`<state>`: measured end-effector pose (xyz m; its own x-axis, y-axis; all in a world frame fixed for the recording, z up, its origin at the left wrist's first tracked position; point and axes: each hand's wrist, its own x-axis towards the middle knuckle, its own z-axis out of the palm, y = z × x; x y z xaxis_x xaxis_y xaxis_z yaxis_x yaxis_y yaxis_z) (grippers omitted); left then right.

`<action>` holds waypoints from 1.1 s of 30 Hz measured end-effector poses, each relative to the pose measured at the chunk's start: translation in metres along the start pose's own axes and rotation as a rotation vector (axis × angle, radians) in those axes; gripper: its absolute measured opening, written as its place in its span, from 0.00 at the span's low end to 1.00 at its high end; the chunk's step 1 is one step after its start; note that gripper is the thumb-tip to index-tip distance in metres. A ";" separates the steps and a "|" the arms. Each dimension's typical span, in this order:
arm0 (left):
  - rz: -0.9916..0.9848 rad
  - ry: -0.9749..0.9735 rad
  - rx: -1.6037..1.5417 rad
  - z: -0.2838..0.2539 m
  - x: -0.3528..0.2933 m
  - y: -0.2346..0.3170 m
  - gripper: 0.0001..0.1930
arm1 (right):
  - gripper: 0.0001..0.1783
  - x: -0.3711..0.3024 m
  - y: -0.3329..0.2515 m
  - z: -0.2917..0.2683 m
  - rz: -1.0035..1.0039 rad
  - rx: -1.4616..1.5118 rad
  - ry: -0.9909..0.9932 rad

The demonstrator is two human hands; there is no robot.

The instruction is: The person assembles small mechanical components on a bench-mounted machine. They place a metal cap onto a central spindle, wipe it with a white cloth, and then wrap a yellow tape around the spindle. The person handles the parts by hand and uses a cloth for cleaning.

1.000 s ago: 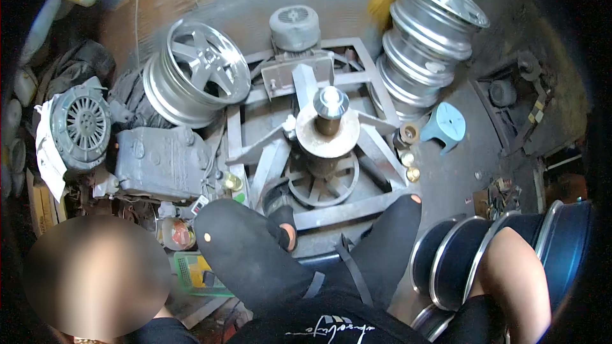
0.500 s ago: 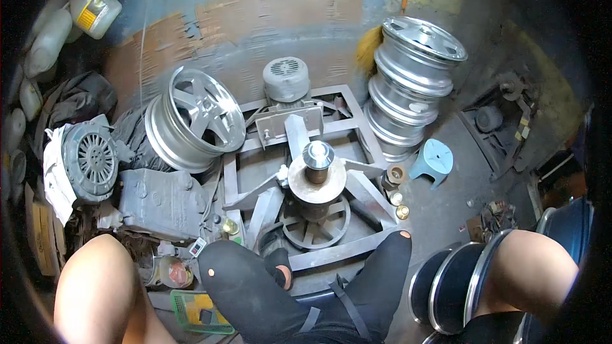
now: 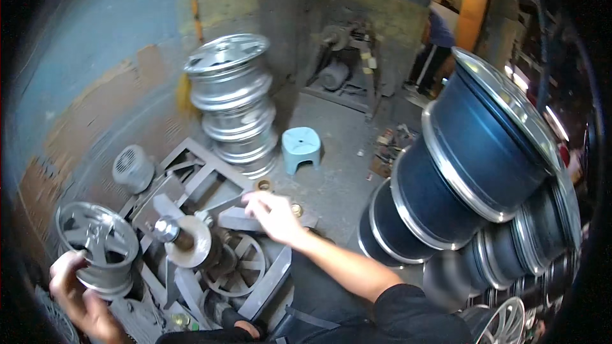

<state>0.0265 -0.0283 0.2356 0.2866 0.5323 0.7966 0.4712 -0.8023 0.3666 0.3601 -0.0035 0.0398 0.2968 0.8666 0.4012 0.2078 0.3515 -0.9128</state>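
Note:
At the lower left, my left hand (image 3: 83, 296) is raised with its fingers apart and bent. It overlaps the edge of a silver five-spoke wheel rim (image 3: 102, 232) in view; whether it touches cannot be made out. My right hand (image 3: 277, 216), slightly blurred, reaches over the right side of a grey metal machine frame (image 3: 271, 283). Its fingers point left, loosely bent, and nothing shows in them. Between my hands stands the machine's upright spindle, with a round flange (image 3: 191, 242) and a shiny cone (image 3: 167, 229) on top. A spoked pulley (image 3: 239, 267) lies below it.
A tall stack of silver rims (image 3: 239, 114) stands by the wall, beside a light blue stool (image 3: 301, 146). Dark rims with bright edges (image 3: 440, 172) are piled high at the right. A motor (image 3: 134, 169) sits behind the spindle. Another person (image 3: 437, 41) is at the back.
The view has swung to the right, bringing the dark rims and doorway into sight. Both hands, out of view before, now show in front of me.

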 end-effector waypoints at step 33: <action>-0.297 -0.548 0.093 0.112 -0.059 -0.138 0.39 | 0.37 0.008 0.057 0.162 -0.048 0.132 -0.355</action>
<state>0.0376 0.0815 0.0844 0.5068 0.8098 0.2957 0.6597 -0.5851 0.4716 0.2239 0.0811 -0.0215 -0.0563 0.9085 0.4141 0.0853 0.4176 -0.9046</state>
